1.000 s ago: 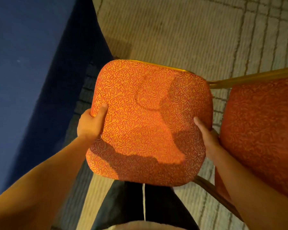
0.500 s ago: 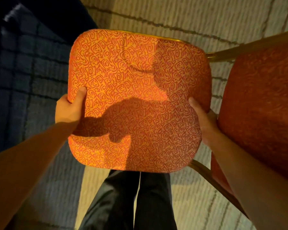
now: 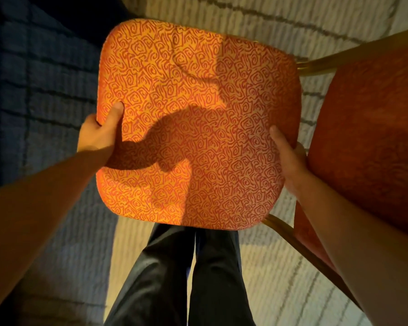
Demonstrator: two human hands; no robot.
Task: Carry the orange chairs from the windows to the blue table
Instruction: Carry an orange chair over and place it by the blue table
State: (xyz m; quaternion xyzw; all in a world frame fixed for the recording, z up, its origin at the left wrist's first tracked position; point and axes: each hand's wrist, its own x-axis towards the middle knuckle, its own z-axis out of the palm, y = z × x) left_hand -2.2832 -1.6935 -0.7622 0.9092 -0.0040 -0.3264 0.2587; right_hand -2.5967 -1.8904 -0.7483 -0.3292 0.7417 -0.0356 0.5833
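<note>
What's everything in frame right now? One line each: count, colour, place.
orange chair: 1, orange with a red squiggle pattern, seat fills the centre, held off the floor
backrest: 1, darker orange-red, right edge, in shade
frame tubes: 2 visible, gold, at the seat's upper right and lower right corners
carpet: 1, beige with dark grid lines, under everything; its left part is in bluish shade
dark shape: 1, navy, top left corner; cannot tell what it is
trousers: 1 pair, black, bottom centre below the seat
left hand: 1, grips the seat's left edge, thumb on top
right hand: 1, grips the seat's right edge, thumb on top
</note>
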